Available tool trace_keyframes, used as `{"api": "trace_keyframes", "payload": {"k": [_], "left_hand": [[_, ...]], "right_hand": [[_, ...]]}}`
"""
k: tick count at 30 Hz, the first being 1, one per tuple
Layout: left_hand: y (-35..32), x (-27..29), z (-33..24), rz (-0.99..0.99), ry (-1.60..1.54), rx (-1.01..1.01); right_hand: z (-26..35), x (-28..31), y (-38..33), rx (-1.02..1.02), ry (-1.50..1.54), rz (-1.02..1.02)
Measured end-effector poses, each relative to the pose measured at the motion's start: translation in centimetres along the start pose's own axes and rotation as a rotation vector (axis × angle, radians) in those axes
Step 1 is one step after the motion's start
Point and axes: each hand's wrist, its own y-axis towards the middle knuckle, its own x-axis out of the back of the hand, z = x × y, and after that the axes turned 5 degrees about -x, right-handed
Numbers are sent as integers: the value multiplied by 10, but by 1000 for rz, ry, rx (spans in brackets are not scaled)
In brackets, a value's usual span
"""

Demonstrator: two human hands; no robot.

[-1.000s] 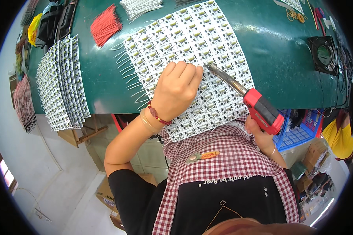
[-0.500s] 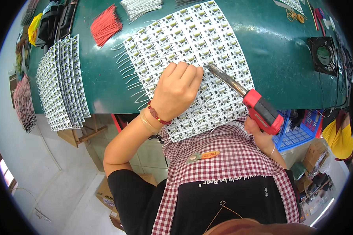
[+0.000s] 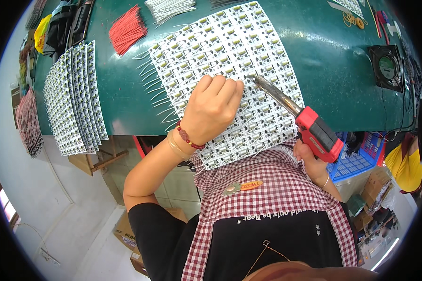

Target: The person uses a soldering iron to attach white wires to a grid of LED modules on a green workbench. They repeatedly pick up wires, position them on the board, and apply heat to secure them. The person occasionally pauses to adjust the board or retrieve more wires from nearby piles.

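Observation:
A large white circuit board panel (image 3: 272,58) with rows of small components lies on the green table and reaches over its near edge. White wires (image 3: 160,102) stick out along its left side. My left hand (image 3: 213,108) is closed over the middle of the panel, its fingertips pinched down near a row of components; what they hold is hidden under the hand. In my right hand (image 3: 310,161) is a red and black soldering gun (image 3: 320,133). Its metal tip points up and left at the panel, just right of my left fingers.
A stack of similar panels (image 3: 75,100) overhangs the table edge at left. Bundles of red wires (image 3: 127,32) and white wires (image 3: 169,9) lie at the back. A black fan (image 3: 387,68) stands at right, above a blue plastic basket (image 3: 356,161). Elastic bands (image 3: 350,19) lie far right.
The soldering gun has shifted slightly right and down, so its tip is a little farther from my left fingertips. My left hand has barely moved.

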Motion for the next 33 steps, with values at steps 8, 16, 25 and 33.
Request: {"api": "trace_keyframes", "payload": {"k": [8,16,25,33], "left_hand": [[0,13,1,-82,52,6],[5,-5,13,-59,-19,67],[7,-5,10,-41,38,47],[8,-4,8,-44,49,99]], "right_hand": [[-5,3,-2,-40,101,-28],[6,-3,3,-48,64,9],[7,-2,3,-12,25,9],[12,-5,4,-42,40,-27]]}}
